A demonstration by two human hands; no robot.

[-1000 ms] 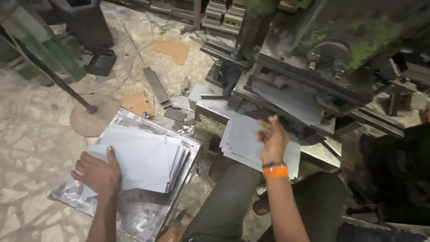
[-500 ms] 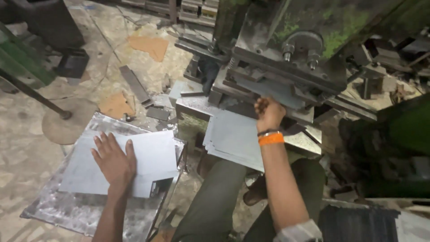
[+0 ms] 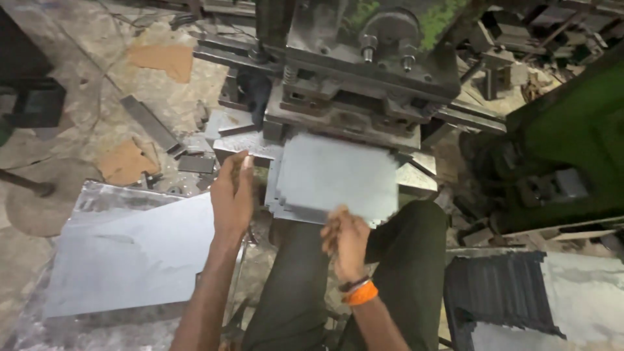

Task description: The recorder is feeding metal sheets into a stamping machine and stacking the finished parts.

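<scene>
The left hand (image 3: 233, 195), fingers together, and the blurry right hand (image 3: 344, 239), fingers curled, touch the stack of grey metal sheets (image 3: 335, 177) at 6 o'clock below the press machine (image 3: 364, 71).

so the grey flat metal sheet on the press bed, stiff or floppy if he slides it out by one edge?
Probably stiff: the grey flat metal sheet overhangs the press bed without visible sag. Likely slippery, since its surface looks smooth and it lies on similar sheets, so it may skate. The edges look thin, perhaps sharp. The right hand is at its near edge; the left hand is beside it.

matt grey metal sheets (image 3: 335, 175), grimy steel press (image 3: 364, 78)
</scene>
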